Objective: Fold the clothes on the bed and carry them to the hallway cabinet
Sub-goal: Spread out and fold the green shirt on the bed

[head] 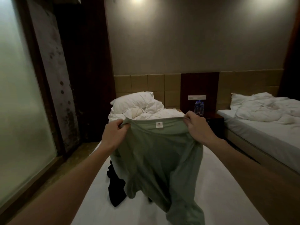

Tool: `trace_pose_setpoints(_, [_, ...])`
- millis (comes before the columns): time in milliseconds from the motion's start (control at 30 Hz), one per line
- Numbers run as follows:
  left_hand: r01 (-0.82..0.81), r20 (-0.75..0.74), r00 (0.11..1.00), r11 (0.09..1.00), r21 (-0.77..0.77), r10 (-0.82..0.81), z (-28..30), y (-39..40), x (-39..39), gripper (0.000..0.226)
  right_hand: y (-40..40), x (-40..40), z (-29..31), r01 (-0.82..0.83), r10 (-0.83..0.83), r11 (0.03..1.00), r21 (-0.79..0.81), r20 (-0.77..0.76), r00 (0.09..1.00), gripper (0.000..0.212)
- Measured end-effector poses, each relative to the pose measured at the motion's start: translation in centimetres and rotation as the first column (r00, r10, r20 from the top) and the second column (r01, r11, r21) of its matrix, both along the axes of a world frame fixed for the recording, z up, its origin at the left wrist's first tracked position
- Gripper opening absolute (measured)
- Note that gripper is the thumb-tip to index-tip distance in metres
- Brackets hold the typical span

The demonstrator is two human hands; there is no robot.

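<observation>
I hold a sage-green shirt (160, 159) up over the bed (227, 200), its white neck label facing me. My left hand (113, 133) grips the shirt's left shoulder and my right hand (197, 127) pinches the right shoulder at the collar edge. The shirt hangs down, with a sleeve trailing to the lower right. A dark garment (116, 190) lies crumpled on the white sheet beneath, partly hidden by the shirt.
A white pillow (133, 100) and bunched duvet (149, 112) lie at the bed's head. Two water bottles (199, 108) stand on a dark nightstand (214, 118). A second unmade bed (263, 124) is at the right. A frosted glass panel (21, 111) runs along the left.
</observation>
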State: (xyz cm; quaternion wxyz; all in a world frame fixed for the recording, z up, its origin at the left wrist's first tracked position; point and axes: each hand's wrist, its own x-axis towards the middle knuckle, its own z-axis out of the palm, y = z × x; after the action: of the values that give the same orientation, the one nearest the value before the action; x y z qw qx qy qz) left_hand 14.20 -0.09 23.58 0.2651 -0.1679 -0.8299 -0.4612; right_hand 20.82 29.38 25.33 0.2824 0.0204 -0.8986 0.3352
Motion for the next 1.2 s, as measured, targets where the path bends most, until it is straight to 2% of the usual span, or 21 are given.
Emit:
trace_pose_setpoints(67, [-0.061, -0.087, 0.994, 0.998, 0.001, 0.061, 1.7, -0.1, 1.7, 0.026, 0.0, 2.2, 2.2, -0.058, 0.056, 0.998, -0.036, -0.042, 0.998, 0.019])
trace_pose_setpoints(233, [-0.200, -0.240, 0.949, 0.978, 0.050, 0.207, 6.5, -0.8, 6.0, 0.033, 0.9, 8.4, 7.3, -0.237, 0.232, 0.969, 0.070, 0.074, 0.970, 0.041])
trace_pose_setpoints(400, [-0.309, -0.373, 0.878, 0.950, 0.037, 0.300, 9.9, -1.2, 8.2, 0.034, 2.9, 10.8, 9.8, -0.134, 0.150, 0.984, 0.115, -0.147, 0.978, 0.011])
trace_pose_setpoints(533, [-0.351, -0.425, 0.851, 0.936, -0.020, 0.309, 10.6, -0.6, 7.9, 0.043, 4.1, 10.6, 9.2, -0.072, 0.075, 0.997, 0.021, -0.237, 0.969, 0.017])
trace_pose_setpoints(633, [-0.373, -0.416, 0.858, 0.922, -0.106, 0.300, 9.8, -0.3, 5.8, 0.043, 4.9, 8.7, 7.6, -0.024, 0.013, 0.998, -0.052, -0.206, 0.979, 0.010])
trace_pose_setpoints(767, [-0.418, -0.392, 0.865, 0.881, -0.223, 0.312, 6.9, 1.2, 1.4, 0.047, 5.5, 4.2, 4.5, -0.031, 0.018, 0.989, -0.147, -0.093, 0.995, 0.015])
trace_pose_setpoints(900, [-0.437, -0.329, 0.880, 0.852, -0.287, 0.341, 1.6, 2.8, -5.5, 0.055, 6.7, -2.4, 0.3, 0.009, -0.001, 0.978, -0.206, 0.041, 0.999, 0.017])
trace_pose_setpoints(1000, [-0.421, -0.269, 0.902, 0.829, -0.368, 0.338, -3.4, 4.4, -11.7, 0.057, 7.6, -8.4, -3.9, 0.079, -0.061, 0.979, -0.187, 0.098, 0.993, 0.017])
trace_pose_setpoints(1200, [-0.286, -0.041, 0.950, 0.810, -0.512, 0.309, -15.3, 7.9, -23.5, 0.052, 8.7, -20.1, -14.5, 0.227, -0.210, 0.971, -0.072, 0.189, 0.959, 0.012])
